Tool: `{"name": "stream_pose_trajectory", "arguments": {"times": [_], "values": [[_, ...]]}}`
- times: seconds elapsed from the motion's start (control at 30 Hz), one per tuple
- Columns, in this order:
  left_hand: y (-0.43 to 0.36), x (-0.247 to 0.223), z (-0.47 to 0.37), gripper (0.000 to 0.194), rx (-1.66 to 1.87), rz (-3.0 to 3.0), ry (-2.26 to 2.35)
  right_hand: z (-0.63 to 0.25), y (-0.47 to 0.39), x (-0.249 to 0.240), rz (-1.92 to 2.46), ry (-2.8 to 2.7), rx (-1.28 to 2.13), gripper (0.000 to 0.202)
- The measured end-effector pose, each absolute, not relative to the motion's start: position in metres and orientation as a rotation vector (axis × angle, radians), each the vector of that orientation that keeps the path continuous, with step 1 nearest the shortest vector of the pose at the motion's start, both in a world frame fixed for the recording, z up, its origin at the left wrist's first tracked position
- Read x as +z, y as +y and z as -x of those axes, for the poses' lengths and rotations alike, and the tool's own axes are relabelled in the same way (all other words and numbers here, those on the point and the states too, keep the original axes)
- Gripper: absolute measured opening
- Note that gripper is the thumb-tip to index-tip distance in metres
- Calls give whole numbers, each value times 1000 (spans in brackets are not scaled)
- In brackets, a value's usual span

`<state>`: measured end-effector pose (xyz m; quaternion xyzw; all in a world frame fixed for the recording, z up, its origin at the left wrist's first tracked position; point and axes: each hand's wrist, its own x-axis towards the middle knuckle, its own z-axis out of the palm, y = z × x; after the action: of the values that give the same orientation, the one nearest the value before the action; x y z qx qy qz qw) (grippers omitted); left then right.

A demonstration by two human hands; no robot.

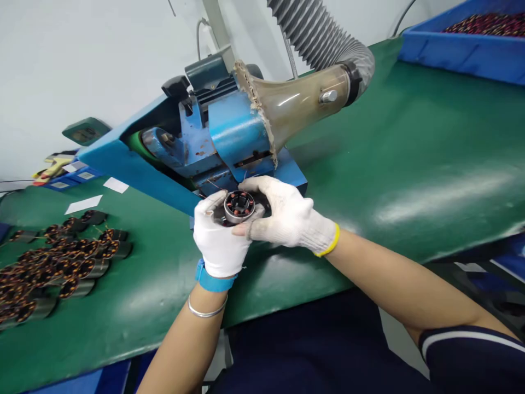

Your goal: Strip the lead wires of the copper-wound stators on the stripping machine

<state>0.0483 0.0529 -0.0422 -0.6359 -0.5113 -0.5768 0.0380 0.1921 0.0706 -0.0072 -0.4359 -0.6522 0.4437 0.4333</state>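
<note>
Between my two gloved hands is a motor stator point(239, 205), a ring with a metal rim and copper windings inside. My left hand point(219, 235), in a white glove with a blue wrist strap, wraps its fingers round the left side of the stator. From the right, my right hand point(283, 213), in a white knit glove with a yellow cuff, closes thumb and fingers on the other side. One fingertip of the right glove is bare. Just beyond the hands stands a blue belt machine point(238, 131), and thin wires show near its lower front.
Many similar stators point(77, 257) lie on the green table point(410, 164) at left. A clear funnel point(303, 104) joins a grey ribbed hose point(324, 33) behind the machine. A blue bin point(459, 54) of small parts stands at back right; paper slips point(84, 204) lie at left.
</note>
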Motion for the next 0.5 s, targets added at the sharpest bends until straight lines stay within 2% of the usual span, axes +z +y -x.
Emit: {"name": "stream_pose_trajectory", "arguments": {"times": [0.2, 0.5], "values": [[69, -40, -58, 49, -1642, 1908, -1707, -176, 82, -27, 837, -1282, 1388, 52], [79, -34, -69, 49, -1635, 1922, -1750, -182, 84, -18, 830, -1196, 1349, 32]]}}
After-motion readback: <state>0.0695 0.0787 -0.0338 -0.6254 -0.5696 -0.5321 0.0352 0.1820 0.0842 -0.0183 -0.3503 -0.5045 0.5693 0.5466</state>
